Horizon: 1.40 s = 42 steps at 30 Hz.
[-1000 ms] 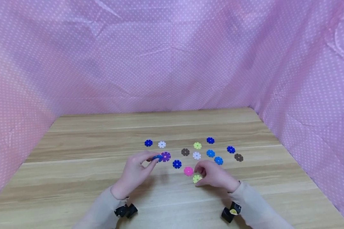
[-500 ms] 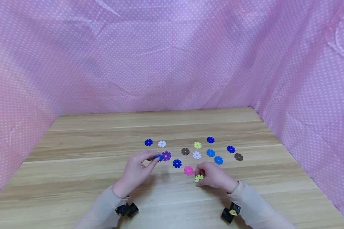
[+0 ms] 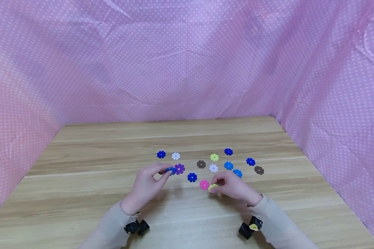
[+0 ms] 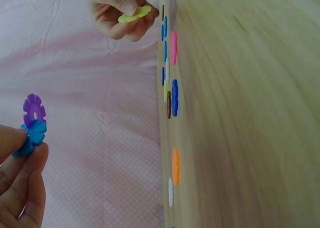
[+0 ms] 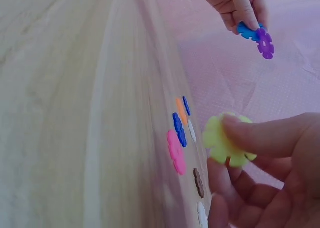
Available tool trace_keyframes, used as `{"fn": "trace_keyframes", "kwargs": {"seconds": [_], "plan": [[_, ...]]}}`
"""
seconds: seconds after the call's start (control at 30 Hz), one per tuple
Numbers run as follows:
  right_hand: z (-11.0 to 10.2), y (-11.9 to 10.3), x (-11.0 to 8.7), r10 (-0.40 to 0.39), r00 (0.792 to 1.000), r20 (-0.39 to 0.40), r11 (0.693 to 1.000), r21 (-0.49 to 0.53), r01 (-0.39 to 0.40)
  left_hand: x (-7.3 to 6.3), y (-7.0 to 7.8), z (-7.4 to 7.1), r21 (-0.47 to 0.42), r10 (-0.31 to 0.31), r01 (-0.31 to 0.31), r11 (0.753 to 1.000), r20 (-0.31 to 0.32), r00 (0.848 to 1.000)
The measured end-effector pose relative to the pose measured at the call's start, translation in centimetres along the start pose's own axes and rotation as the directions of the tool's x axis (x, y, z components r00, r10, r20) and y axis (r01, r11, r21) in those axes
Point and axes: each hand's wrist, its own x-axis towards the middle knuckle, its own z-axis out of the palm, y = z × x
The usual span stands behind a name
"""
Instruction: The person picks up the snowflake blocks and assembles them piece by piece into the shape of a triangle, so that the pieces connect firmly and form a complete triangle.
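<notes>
L hand (image 3: 145, 188) pinches lt-blue disc (image 4: 37, 130) btwn thumb & fingers, purple disc (image 4: 33, 106) attached to it; both held up off table (image 3: 81, 166). R hand (image 3: 236, 187) pinches yellow disc (image 5: 218, 144), thumb on one face, fingers behind, also off table. Loose discs lie flat, well short of table's far edge, incl. pink disc (image 3: 204, 185) & orange disc (image 4: 175, 166); brown disc (image 3: 259, 170) nearest R edge, dk-blue disc (image 3: 161, 154) nearest L edge.

The wood-grained tabletop (image 3: 90, 152) carries scattered notched discs (image 3: 228, 166). A pink disc (image 3: 204, 185) lies near a dark blue disc (image 3: 192, 177); an orange disc (image 4: 175, 166) lies beside a white disc (image 4: 171, 192).
</notes>
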Motion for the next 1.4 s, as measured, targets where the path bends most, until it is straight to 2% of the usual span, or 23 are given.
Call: {"fn": "trace_keyframes", "kwargs": {"seconds": [0.23, 0.5, 0.63, 1.0, 1.17, 1.4], "plan": [[0.3, -0.8, 0.3, -0.088, 0.992, -0.089, 0.994, 0.050, 0.092, 0.0, -0.1, 0.0, -0.007, 0.009, -0.009, 1.000, 0.009, 1.000], [1.0, -2.3, 0.9, -0.108, 0.973, -0.205, 0.975, 0.168, 0.143, 0.1, 0.0, 0.3, -0.016, 0.022, -0.022, 1.000, 0.036, 0.999], [1.4, -3.0, 1.0, -0.131, 0.958, -0.255, 0.964, 0.191, 0.182, 0.2, 0.2, 0.4, -0.022, 0.019, -0.018, 1.000, 0.045, 0.999], [2.0, -4.0, 1.2, -0.150, 0.923, -0.356, 0.976, 0.093, 0.194, 0.5, 0.3, 0.8, -0.038, 0.081, -0.080, 0.996, 0.049, 0.995], [2.0, -4.1, 1.2, -0.141, 0.927, -0.346, 0.975, 0.115, 0.192, 0.5, 0.3, 0.8, -0.040, 0.104, -0.103, 0.994, 0.035, 0.994], [2.2, -4.1, 1.3, -0.090, 0.924, -0.370, 0.975, 0.156, 0.158, 0.4, 0.4, 1.0, -0.056, 0.082, -0.079, 0.995, 0.062, 0.995]]}}
